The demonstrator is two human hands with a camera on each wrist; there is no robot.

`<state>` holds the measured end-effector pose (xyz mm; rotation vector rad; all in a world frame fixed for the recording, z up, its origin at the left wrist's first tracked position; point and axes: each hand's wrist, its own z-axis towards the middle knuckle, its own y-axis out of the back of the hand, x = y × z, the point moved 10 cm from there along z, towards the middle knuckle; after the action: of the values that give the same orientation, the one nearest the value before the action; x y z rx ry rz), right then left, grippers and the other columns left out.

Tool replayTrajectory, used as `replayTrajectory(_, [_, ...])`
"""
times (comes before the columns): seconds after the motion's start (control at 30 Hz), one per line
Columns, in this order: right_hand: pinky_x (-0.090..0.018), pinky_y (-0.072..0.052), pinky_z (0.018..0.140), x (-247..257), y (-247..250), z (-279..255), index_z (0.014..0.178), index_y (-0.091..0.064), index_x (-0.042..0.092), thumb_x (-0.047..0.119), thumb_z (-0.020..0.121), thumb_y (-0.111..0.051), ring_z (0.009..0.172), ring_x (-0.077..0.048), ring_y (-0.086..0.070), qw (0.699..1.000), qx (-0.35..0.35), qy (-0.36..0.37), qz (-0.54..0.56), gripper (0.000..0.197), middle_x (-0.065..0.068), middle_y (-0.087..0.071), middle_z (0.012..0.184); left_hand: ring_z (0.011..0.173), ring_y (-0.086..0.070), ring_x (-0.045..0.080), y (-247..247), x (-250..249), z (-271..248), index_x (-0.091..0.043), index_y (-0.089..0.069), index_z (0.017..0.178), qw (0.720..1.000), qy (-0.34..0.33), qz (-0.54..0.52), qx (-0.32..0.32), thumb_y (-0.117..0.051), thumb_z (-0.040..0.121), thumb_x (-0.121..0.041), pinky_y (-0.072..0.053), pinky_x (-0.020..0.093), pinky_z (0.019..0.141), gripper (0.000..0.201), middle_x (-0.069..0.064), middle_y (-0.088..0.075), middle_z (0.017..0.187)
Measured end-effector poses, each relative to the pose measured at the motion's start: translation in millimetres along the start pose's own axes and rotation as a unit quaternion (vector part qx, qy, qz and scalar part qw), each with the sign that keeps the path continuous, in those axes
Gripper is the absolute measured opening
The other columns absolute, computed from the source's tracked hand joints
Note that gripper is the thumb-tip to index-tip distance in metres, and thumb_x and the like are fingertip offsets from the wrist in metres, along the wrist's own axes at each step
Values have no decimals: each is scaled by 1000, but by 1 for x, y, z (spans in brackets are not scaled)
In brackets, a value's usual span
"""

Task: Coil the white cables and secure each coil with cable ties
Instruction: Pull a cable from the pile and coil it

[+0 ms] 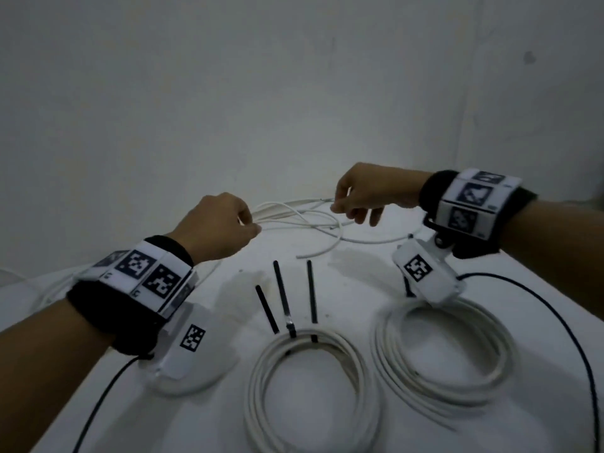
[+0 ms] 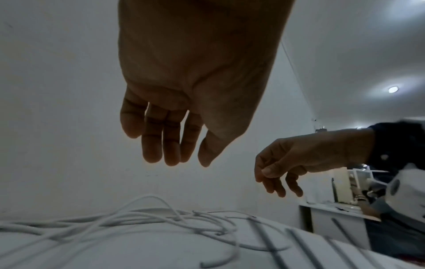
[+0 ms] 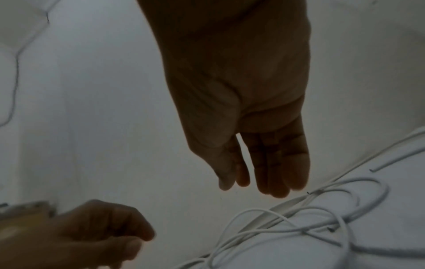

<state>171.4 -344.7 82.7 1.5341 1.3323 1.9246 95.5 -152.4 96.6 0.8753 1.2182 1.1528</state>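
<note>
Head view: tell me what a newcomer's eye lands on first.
Two hands, the left hand and right hand, hover over a loose tangle of white cable at the table's far side. Nearer, two white coils lie side by side, the middle coil and the right coil. Three black cable ties lie just beyond the middle coil.

Black wristbands [image 1: 98, 308] with white marker-printed camera mounts [image 1: 184, 349], black cables [image 1: 101, 397].

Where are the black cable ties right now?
Head view: three black cable ties lie mid-table, just beyond the left cable coil, nearer than the loose white cables.
</note>
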Motion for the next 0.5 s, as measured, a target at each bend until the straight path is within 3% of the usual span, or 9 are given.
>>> replayTrajectory(0.17, [-37, -58, 65, 4, -45, 120, 98, -63, -6, 15, 92, -56, 79, -32, -67, 993, 43, -29, -107, 23, -18, -67, 85, 77, -56, 15, -18, 67, 48, -13, -65, 97, 998, 39, 18, 41, -65, 88, -38, -40, 26, 63, 26, 2, -62, 91])
replayTrajectory(0.23, [-30, -51, 57, -9, -62, 156, 85, -58, -6, 14, 93, -53, 66, -28, -59, 978, 55, -59, -191, 22, -13, -58, 71, 78, -56, 14, -26, 86, 62, -15, -65, 94, 998, 44, 17, 42, -65, 88, -39, -40, 26, 62, 24, 1, -62, 91])
replayTrajectory(0.3, [-24, -39, 50, -30, -76, 181, 68, -47, 3, 13, 93, -54, 56, -18, -45, 963, 58, -89, -246, 29, -6, -45, 65, 81, -58, 16, -34, 98, 70, -18, -64, 93, 998, 46, 16, 43, -65, 87, -40, -42, 26, 66, 23, 2, -63, 94])
replayTrajectory(0.43, [-29, -43, 69, -59, -81, 200, 69, -51, 15, 14, 85, -64, 73, -23, -52, 965, 32, -103, -239, 21, -6, -54, 80, 84, -59, 16, -40, 107, 74, -18, -65, 96, 998, 51, 0, 43, -64, 88, -41, -43, 27, 70, 24, 2, -63, 96])
replayTrajectory(0.5, [-26, -43, 62, -61, -77, 194, 64, -50, 14, 12, 86, -64, 61, -18, -50, 970, 35, -116, -212, 26, -3, -53, 68, 86, -59, 17, -39, 105, 72, -17, -65, 98, 998, 52, -4, 41, -64, 88, -41, -43, 27, 71, 26, 3, -63, 99])
